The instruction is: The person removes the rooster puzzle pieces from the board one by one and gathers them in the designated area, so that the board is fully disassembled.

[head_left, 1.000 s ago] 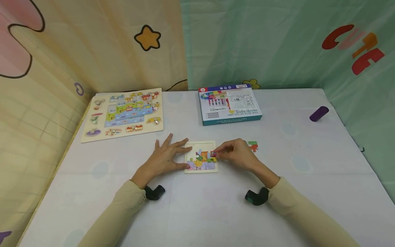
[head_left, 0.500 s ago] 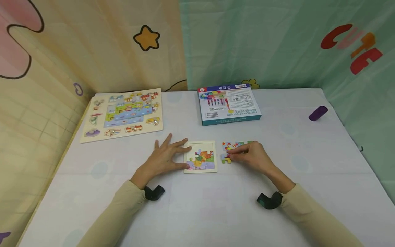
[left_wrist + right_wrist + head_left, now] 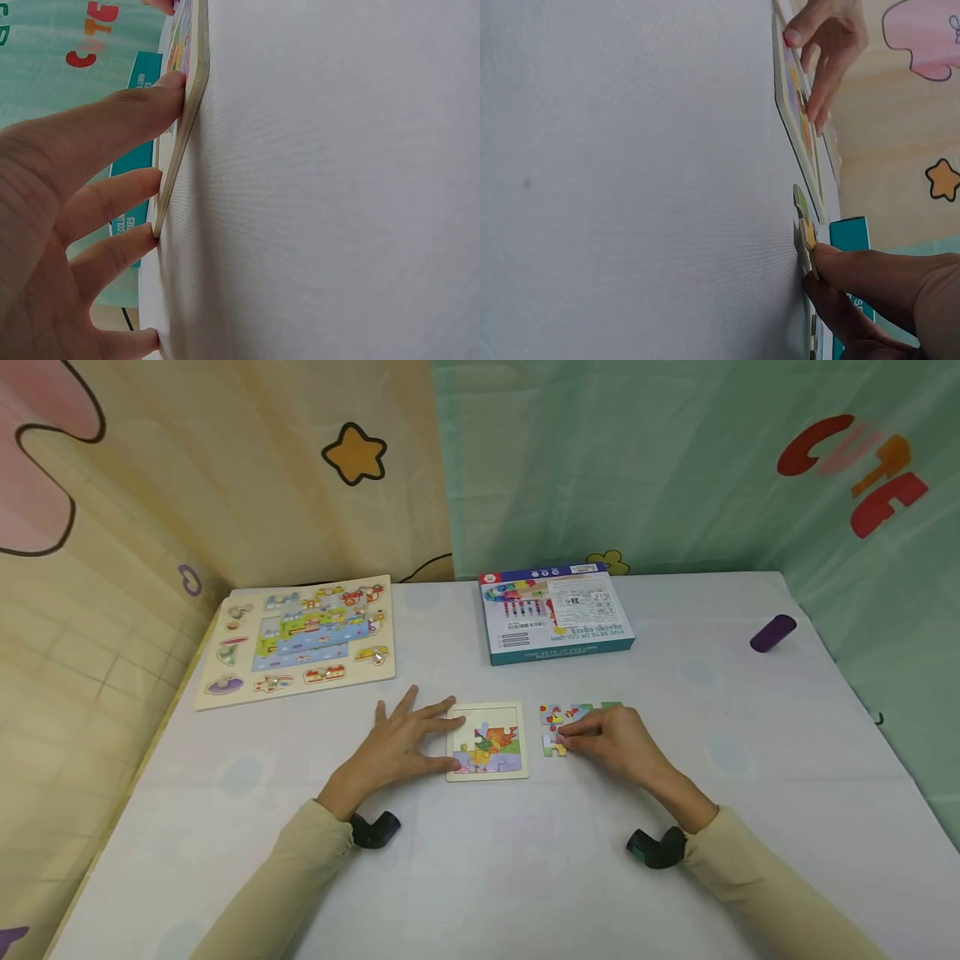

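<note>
A small square puzzle tray [image 3: 486,776] lies mid-table, its lower part filled with colourful jigsaw pieces and its upper left bare. My left hand [image 3: 408,739] rests spread on the tray's left side; in the left wrist view the thumb [image 3: 169,90] presses on the rim. Just right of the tray, my right hand [image 3: 618,743] pinches a jigsaw piece [image 3: 808,234] between thumb and finger. That piece overlaps another low piece [image 3: 800,199] in the right wrist view. Loose jigsaw pieces [image 3: 581,711] lie just beyond the right fingertips, one partly hidden by the hand.
A large wooden knob puzzle board [image 3: 300,639] lies at the back left, with picture sheets on it. Behind the tray is a flat toy box [image 3: 558,614]. Near the right edge lies a dark purple cylinder [image 3: 773,633]. Printed curtains [image 3: 600,468] stand behind the table.
My right hand has moved right, from the tray's right edge to the loose pieces, taking a jigsaw piece with it. The low piece there shifts slightly right. The left hand stays put.
</note>
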`<action>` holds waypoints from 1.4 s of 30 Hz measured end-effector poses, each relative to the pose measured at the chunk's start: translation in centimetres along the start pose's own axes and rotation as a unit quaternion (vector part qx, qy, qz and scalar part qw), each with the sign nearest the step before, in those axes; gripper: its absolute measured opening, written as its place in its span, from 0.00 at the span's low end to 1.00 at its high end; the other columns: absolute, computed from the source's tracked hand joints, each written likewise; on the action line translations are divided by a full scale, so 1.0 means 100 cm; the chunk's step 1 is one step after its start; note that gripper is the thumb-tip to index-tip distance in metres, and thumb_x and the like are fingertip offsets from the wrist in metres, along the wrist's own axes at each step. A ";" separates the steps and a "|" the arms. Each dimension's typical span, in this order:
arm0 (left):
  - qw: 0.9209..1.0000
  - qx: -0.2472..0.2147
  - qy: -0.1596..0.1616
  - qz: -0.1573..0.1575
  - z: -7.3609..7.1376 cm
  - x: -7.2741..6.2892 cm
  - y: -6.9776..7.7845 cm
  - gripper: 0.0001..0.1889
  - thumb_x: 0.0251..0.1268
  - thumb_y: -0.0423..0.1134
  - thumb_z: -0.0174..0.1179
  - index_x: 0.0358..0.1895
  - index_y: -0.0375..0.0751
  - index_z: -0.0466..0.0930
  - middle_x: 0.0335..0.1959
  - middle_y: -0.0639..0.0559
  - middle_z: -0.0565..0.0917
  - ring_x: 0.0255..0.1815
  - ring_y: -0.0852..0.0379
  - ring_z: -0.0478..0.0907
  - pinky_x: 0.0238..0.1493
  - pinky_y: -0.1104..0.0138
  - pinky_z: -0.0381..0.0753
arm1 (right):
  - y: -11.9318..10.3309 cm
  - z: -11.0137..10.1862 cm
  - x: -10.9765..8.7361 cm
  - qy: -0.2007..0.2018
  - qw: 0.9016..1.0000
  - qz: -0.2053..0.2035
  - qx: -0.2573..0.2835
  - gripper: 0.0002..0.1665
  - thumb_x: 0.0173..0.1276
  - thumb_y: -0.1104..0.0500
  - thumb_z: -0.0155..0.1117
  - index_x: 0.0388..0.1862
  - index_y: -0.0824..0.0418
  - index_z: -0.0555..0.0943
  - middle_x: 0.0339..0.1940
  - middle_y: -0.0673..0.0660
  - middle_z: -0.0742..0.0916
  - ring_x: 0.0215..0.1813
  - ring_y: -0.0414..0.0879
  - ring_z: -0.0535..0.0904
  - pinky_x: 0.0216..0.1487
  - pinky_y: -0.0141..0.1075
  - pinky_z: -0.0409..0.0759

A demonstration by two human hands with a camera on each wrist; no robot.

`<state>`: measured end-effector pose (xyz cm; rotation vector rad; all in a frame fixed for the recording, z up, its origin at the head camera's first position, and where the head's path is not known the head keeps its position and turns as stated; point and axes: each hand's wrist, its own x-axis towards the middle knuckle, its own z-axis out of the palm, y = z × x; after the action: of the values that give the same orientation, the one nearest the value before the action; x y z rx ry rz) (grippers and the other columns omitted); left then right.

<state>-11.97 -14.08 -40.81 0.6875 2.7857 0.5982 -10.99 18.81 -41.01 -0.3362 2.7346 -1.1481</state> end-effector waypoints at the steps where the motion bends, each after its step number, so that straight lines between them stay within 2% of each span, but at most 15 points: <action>1: 1.000 0.000 0.000 0.000 0.000 0.000 0.000 0.35 0.49 0.58 0.74 0.64 0.55 0.78 0.74 0.55 0.66 0.77 0.31 0.41 0.62 0.24 0.36 | 0.000 0.000 0.000 0.003 1.000 -0.006 -0.004 0.08 0.58 0.63 0.74 0.38 0.59 0.91 0.36 0.53 0.90 0.46 0.51 0.80 0.43 0.40 0.74; 8: 1.000 -0.001 0.000 0.004 0.000 0.000 0.000 0.35 0.49 0.58 0.74 0.64 0.55 0.78 0.74 0.55 0.66 0.77 0.30 0.41 0.62 0.24 0.36 | -0.002 0.003 0.001 0.017 0.999 -0.012 -0.032 0.08 0.56 0.63 0.76 0.36 0.58 0.91 0.33 0.51 0.90 0.43 0.49 0.80 0.44 0.40 0.72; 15: 1.000 0.003 0.001 0.006 0.000 0.001 -0.001 0.35 0.50 0.59 0.73 0.64 0.55 0.78 0.74 0.55 0.66 0.77 0.30 0.42 0.61 0.24 0.36 | -0.003 0.002 0.002 0.018 0.999 -0.030 -0.035 0.07 0.56 0.64 0.76 0.36 0.58 0.91 0.33 0.50 0.90 0.41 0.47 0.83 0.41 0.39 0.76; 21: 1.000 0.005 0.002 0.004 0.001 0.002 -0.001 0.35 0.50 0.59 0.73 0.64 0.55 0.78 0.74 0.55 0.66 0.77 0.30 0.42 0.61 0.24 0.36 | -0.004 0.002 0.002 0.013 0.999 -0.017 -0.040 0.07 0.57 0.63 0.75 0.37 0.58 0.91 0.34 0.51 0.90 0.43 0.48 0.82 0.42 0.39 0.75; 29: 1.000 0.004 0.004 0.006 0.001 0.002 -0.002 0.35 0.50 0.59 0.73 0.64 0.54 0.79 0.73 0.54 0.67 0.77 0.29 0.43 0.61 0.23 0.37 | -0.003 0.002 0.003 0.011 0.999 -0.010 -0.045 0.07 0.57 0.62 0.75 0.37 0.57 0.91 0.33 0.51 0.90 0.41 0.48 0.80 0.38 0.38 0.73; 33: 1.000 0.005 0.002 0.005 0.001 0.002 -0.002 0.35 0.50 0.59 0.73 0.64 0.54 0.79 0.73 0.54 0.67 0.77 0.29 0.43 0.61 0.23 0.37 | -0.003 0.001 0.002 0.015 0.999 -0.013 -0.050 0.07 0.58 0.62 0.74 0.37 0.57 0.91 0.35 0.51 0.90 0.44 0.48 0.81 0.43 0.40 0.75; 40: 1.000 0.006 -0.005 0.000 0.000 0.002 -0.001 0.35 0.50 0.58 0.73 0.64 0.55 0.78 0.74 0.55 0.66 0.77 0.30 0.42 0.61 0.24 0.36 | -0.004 0.000 0.002 0.036 0.998 -0.024 -0.046 0.08 0.60 0.62 0.73 0.39 0.59 0.90 0.33 0.48 0.87 0.31 0.44 0.74 0.30 0.34 0.72; 42: 1.000 0.005 -0.004 0.000 0.000 0.002 0.000 0.35 0.49 0.58 0.73 0.64 0.55 0.78 0.74 0.55 0.66 0.77 0.30 0.42 0.62 0.24 0.36 | -0.007 0.002 0.004 0.035 0.998 -0.033 -0.043 0.10 0.59 0.62 0.74 0.40 0.60 0.90 0.31 0.47 0.86 0.31 0.43 0.73 0.30 0.33 0.71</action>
<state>-12.14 -13.99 -40.87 0.6899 2.7833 0.5790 -11.20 18.16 -40.68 -0.4074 2.8601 -1.0787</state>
